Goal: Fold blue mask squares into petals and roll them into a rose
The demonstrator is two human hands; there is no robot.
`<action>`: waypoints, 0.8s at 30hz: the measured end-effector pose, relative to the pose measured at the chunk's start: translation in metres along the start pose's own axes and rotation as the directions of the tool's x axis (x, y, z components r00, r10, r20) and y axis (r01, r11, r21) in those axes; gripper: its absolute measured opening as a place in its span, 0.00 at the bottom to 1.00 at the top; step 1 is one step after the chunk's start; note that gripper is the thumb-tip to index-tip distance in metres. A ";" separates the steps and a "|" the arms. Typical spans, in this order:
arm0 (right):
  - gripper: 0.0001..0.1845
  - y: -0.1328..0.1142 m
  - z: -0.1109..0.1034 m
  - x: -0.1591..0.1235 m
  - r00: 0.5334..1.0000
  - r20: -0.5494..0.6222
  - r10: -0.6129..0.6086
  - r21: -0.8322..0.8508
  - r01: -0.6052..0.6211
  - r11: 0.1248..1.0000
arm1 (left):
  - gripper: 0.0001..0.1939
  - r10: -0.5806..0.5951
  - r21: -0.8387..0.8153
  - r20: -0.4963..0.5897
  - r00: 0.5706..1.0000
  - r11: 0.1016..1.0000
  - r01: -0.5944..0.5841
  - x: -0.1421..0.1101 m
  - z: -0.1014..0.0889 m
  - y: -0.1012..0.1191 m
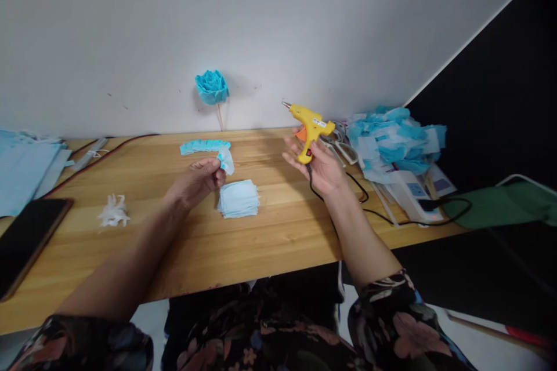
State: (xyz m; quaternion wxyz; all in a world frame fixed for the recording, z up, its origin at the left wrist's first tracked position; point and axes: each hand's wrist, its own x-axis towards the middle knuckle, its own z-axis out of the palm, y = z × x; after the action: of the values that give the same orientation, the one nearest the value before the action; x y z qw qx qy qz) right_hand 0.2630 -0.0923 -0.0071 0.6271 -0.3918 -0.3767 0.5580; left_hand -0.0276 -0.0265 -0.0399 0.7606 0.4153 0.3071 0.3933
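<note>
The left forearm is extended forward and inward over the tabletop [282,249], with the left hand [198,181] raised just above it; a small pale-blue fabric piece [227,162] is pinched between thumb and fingertips, the remaining fingers being curled. The right forearm is angled forward and inward, with the right hand [326,167] turned palm upward. The handle of a yellow glue gun [314,126] is gripped loosely against the palm by the thumb, while the other fingers are partly extended behind it; the nozzle [286,104] is directed up and to the left, toward the wall [278,23]. Below the pinched piece, a stack of pale-blue squares [238,198] is laid on the tabletop. Just beyond the left hand, a row of blue folded pieces [202,147] is arranged. Farther back, a blue fabric flower [212,87] is supported on a thin stick [220,117] near the wall. At far right, blue-and-white scraps [391,139] are heaped; at far left, a phone [32,237] is placed.
</note>
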 end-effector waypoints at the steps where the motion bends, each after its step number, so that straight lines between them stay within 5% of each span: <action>1: 0.15 0.001 0.001 0.000 1.000 0.000 0.026 0.022 -0.026 0.999 | 0.17 0.000 -0.003 -0.002 1.000 1.000 0.000 0.000 0.000 0.000; 9: 0.12 0.005 0.010 0.001 0.983 -0.010 0.186 0.127 -0.183 0.975 | 0.16 -0.001 0.004 0.001 1.000 1.000 0.001 -0.001 0.004 0.002; 16: 0.17 0.005 0.011 -0.005 0.995 0.011 0.098 0.044 -0.098 0.994 | 0.19 -0.012 0.011 -0.005 1.000 1.000 0.012 -0.001 0.004 0.000; 24: 0.13 0.007 0.011 -0.007 0.990 0.046 0.136 0.075 -0.140 0.987 | 0.18 -0.019 0.012 0.010 1.000 1.000 0.019 -0.001 0.000 0.000</action>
State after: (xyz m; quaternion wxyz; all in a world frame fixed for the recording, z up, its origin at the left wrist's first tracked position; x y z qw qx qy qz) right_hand 0.2494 -0.0975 -0.0096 0.5941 -0.3806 -0.3391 0.6222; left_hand -0.0279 -0.0273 -0.0400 0.7633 0.4192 0.3095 0.3819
